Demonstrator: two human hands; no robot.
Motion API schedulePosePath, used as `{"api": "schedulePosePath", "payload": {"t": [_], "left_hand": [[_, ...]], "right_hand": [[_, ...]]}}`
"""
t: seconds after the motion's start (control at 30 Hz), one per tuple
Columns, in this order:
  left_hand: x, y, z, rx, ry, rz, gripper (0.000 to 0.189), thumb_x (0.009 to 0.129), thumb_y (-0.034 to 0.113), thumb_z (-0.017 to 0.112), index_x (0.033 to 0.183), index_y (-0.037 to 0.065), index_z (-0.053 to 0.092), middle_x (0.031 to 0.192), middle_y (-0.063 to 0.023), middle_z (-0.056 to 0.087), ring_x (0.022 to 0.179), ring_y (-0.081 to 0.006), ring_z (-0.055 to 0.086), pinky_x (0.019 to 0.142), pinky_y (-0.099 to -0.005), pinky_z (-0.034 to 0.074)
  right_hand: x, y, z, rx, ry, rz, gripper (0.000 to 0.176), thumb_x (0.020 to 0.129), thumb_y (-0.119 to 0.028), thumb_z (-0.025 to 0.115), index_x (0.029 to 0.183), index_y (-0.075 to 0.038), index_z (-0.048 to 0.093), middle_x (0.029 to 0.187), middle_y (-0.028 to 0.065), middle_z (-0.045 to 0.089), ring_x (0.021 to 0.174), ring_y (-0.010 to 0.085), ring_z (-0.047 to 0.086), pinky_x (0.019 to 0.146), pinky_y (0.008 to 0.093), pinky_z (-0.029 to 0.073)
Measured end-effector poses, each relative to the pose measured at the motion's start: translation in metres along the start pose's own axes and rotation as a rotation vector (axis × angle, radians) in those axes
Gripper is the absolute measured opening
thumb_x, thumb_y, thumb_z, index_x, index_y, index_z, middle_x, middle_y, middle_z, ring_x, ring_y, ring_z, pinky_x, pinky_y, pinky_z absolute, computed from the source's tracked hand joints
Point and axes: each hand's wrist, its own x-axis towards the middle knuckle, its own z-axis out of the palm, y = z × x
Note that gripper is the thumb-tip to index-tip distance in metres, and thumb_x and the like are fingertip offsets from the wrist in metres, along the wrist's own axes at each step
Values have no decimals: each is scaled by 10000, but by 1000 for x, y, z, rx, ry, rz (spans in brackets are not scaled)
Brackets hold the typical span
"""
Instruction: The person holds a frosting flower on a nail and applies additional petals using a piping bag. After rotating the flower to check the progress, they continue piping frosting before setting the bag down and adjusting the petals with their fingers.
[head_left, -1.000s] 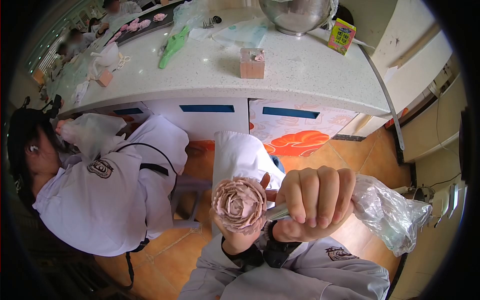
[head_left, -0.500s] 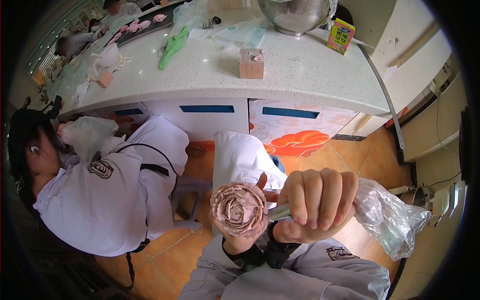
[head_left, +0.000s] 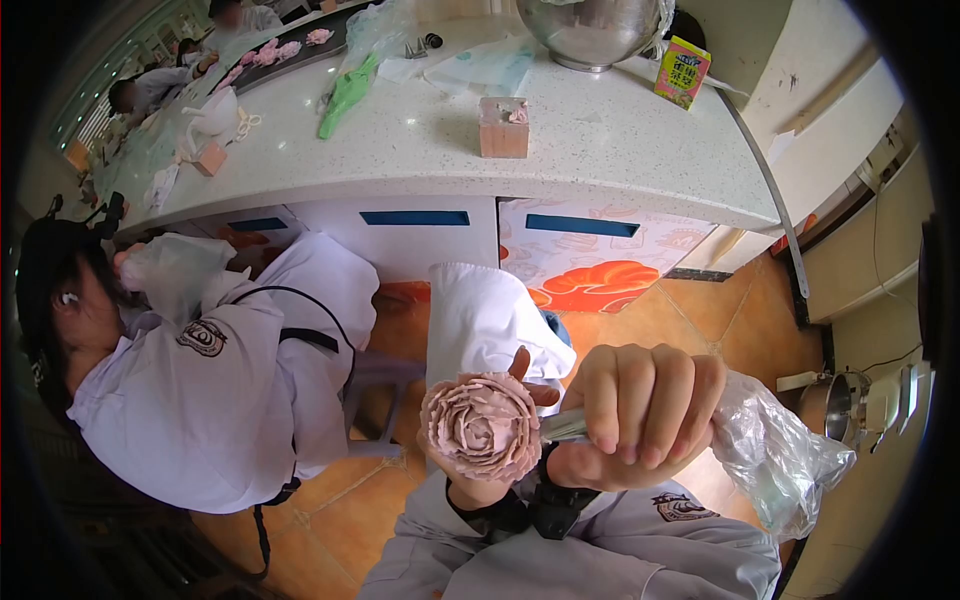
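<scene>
A dusty-pink piped flower [head_left: 482, 428] with many ruffled petals is held up in front of my body. Behind and under it, my left hand [head_left: 470, 490] is mostly covered; two fingertips stick out past the petals on the upper right. Whatever carries the flower from below is hidden. My right hand [head_left: 640, 415] is closed round the neck of a clear plastic piping bag [head_left: 775, 450], whose loose end hangs out to the right. Its metal piping tip [head_left: 563, 427] points left at the flower's right edge, seemingly touching the outer petals.
On the speckled counter [head_left: 620, 140] ahead stand a pink block [head_left: 503, 130], a green piping bag [head_left: 350, 95], a steel bowl [head_left: 590, 30] and a yellow-pink box [head_left: 683, 73]. Pink flowers lie on a dark tray [head_left: 300, 50]. A co-worker [head_left: 220, 380] sits close on my left.
The flower has turned and tilted slightly, sitting a little lower. My right hand and the bag have shifted slightly right. The co-worker and counter things look the same.
</scene>
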Motion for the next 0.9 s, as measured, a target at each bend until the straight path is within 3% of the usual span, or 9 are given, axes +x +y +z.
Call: {"api": "schedulePosePath", "payload": {"t": [0.07,0.17,0.37,0.47,0.57,0.63,0.67,0.73,0.9], "left_hand": [[4,2,-6,-127,-48,-84,363,913,326,360,920,21,556,909,-179,623,769,-220,623,987,-426,341],[4,2,-5,-131,-66,122,397,903,361,370,957,18,563,884,-189,625,767,-243,624,987,-432,336],[19,53,25,-254,-8,72,377,884,300,406,1047,-21,520,862,-168,625,753,-254,623,988,-454,330],[31,76,38,-487,106,94,242,802,105,521,953,-81,561,869,-178,623,737,-266,621,799,-408,457],[47,80,42,-565,254,242,234,748,-7,572,939,-143,558,883,-235,601,751,-310,620,701,-423,535],[56,75,36,-466,355,288,246,751,-4,569,952,-145,552,890,-245,595,758,-316,620,702,-431,540],[57,78,34,-282,407,273,203,771,59,524,892,-89,595,839,-150,620,735,-261,618,861,-423,459],[62,81,31,-280,444,309,211,765,54,518,888,-100,591,838,-167,616,743,-270,617,861,-427,461],[63,75,22,-146,448,425,242,737,39,552,914,-125,566,846,-218,609,740,-293,623,797,-432,496]], "right_hand": [[-1,-2,-1,-29,-13,-6,254,738,94,528,618,-96,408,530,-14,475,445,65,430,429,200,434],[-7,-3,0,-21,68,-63,248,843,-86,433,597,-101,453,546,23,517,442,120,430,445,248,385],[-1,-8,-3,-110,127,-27,255,834,-60,427,584,-111,425,549,12,499,414,118,406,419,249,375],[-2,-12,-13,-162,176,22,171,783,-2,417,633,-84,406,565,61,494,403,133,396,416,261,382],[1,-11,-4,-480,354,332,116,676,64,386,721,-43,385,601,143,497,414,169,398,406,281,386],[-3,-14,-12,-561,263,544,280,564,54,366,837,-6,353,823,299,544,525,246,499,531,332,447],[-5,-15,-9,-600,262,620,306,552,48,366,854,-3,351,893,326,542,561,261,522,573,344,456],[-9,-20,-15,-532,134,764,391,532,33,377,918,-1,330,1115,400,461,668,297,576,711,381,458],[-7,-23,-12,-407,58,904,406,562,57,374,943,-32,265,1183,428,377,576,270,542,559,348,480]]}}
